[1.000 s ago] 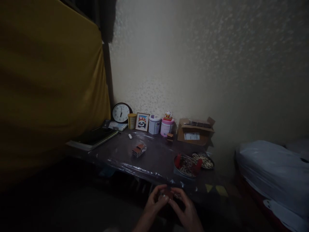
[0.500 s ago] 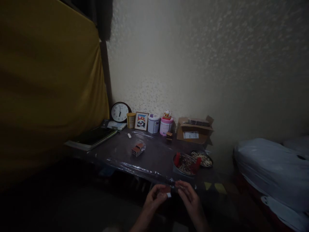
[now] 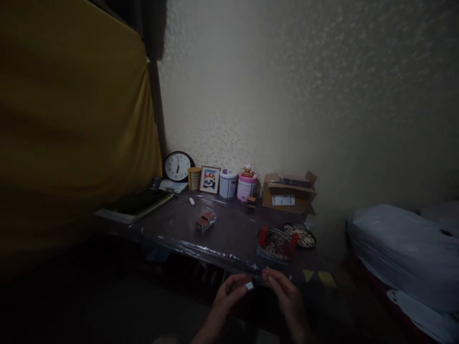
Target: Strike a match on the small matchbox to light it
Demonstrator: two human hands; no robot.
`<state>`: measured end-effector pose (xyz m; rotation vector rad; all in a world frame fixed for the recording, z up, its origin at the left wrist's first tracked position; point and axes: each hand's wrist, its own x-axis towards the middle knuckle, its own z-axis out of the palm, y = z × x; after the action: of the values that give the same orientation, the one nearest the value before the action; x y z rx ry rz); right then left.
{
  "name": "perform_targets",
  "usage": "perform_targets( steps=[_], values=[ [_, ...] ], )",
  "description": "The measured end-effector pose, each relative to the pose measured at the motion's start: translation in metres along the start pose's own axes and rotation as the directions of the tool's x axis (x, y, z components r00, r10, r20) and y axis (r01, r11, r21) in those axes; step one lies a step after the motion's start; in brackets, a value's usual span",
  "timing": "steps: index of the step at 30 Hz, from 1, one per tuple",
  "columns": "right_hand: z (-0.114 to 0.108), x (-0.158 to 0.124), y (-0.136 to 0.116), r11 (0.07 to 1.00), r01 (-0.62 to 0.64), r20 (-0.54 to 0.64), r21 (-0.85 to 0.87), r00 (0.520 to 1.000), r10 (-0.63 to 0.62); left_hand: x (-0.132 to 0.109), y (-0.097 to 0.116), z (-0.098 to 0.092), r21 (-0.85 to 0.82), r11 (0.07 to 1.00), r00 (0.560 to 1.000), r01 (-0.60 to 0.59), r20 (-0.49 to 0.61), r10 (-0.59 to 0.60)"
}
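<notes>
At the table's near edge, my left hand [image 3: 230, 292] is closed around a small brown-and-white matchbox [image 3: 249, 285], its white end showing past the thumb. My right hand [image 3: 281, 289] is just to the right, thumb and fingertips pinched together. Something tiny may be between those fingertips, but it is too dark and small to make out. Beyond my right hand stands a round dish [image 3: 274, 255] of small dark-tipped pieces with red objects at its rim. Behind it a second dish [image 3: 306, 237] holds pale thin sticks.
A plastic-covered table [image 3: 172, 224] carries a wrapped pack of small boxes [image 3: 205, 221], a white eraser-like piece [image 3: 192, 201] and a small brown box [image 3: 251, 201]. Along the wall stand a clock [image 3: 178, 166], picture frame [image 3: 210, 179], tubs [image 3: 228, 184] and an open carton [image 3: 287, 198].
The matchbox has turned slightly in my left hand, so less of its brown face shows. My right fingertips have drawn closer together; the table items stay put.
</notes>
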<state>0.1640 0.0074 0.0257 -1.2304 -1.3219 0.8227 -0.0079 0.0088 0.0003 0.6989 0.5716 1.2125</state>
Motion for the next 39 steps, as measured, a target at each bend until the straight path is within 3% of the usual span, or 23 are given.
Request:
perform_targets(
  steps=[7,15,20,27,34,39],
  values=[
    [0.010,-0.007,0.008,0.993,0.076,-0.009,-0.086,0.997,-0.077,0.009,-0.012,-0.009,0.068,0.997,1.000,-0.019,0.002,0.019],
    [0.013,-0.007,0.004,0.977,0.166,-0.003,-0.135,0.986,-0.168,0.009,-0.011,-0.008,0.103,0.994,0.999,-0.039,-0.014,0.040],
    [0.014,-0.006,0.011,0.935,0.315,0.007,-0.161,0.948,-0.318,0.010,-0.013,-0.011,0.120,0.992,0.999,-0.044,-0.008,0.045],
    [0.014,-0.010,0.008,0.848,0.394,0.065,-0.353,0.915,-0.398,0.008,-0.010,-0.007,0.098,0.994,0.998,-0.054,-0.033,0.058],
    [0.024,-0.007,-0.006,0.765,0.524,0.068,-0.374,0.838,-0.541,0.012,-0.010,-0.006,0.055,0.998,0.995,-0.008,-0.102,0.013],
    [0.030,-0.018,-0.018,0.745,0.531,0.029,-0.402,0.821,-0.570,-0.002,0.002,0.002,0.042,0.999,0.994,-0.029,-0.104,0.033]
  ],
)
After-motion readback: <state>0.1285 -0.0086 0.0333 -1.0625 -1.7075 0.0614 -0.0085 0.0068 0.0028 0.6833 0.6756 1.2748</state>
